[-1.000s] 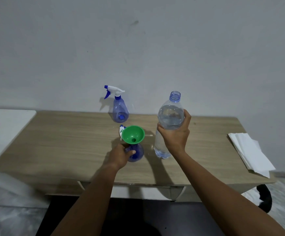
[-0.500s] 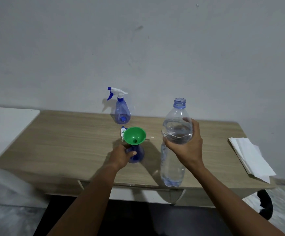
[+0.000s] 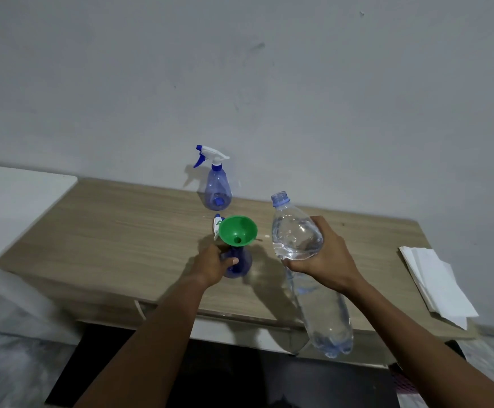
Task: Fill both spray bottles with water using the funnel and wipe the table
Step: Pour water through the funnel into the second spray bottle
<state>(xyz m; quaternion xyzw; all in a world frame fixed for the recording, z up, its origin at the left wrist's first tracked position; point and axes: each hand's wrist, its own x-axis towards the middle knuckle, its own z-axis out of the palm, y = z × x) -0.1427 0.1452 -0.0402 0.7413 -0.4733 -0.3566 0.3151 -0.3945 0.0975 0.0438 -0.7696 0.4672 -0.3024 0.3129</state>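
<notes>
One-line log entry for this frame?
phase: pre-pour | left hand: grips near spray bottle | funnel: in its neck | right hand: grips water bottle, uncapped, tilted toward funnel

No text, label, brand, number or sign can be read anywhere in view.

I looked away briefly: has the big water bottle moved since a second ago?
Yes. The water bottle stood on the table beside the funnel; now the right hand holds it lifted, neck tipped toward the funnel, base past the table's front edge.
</notes>
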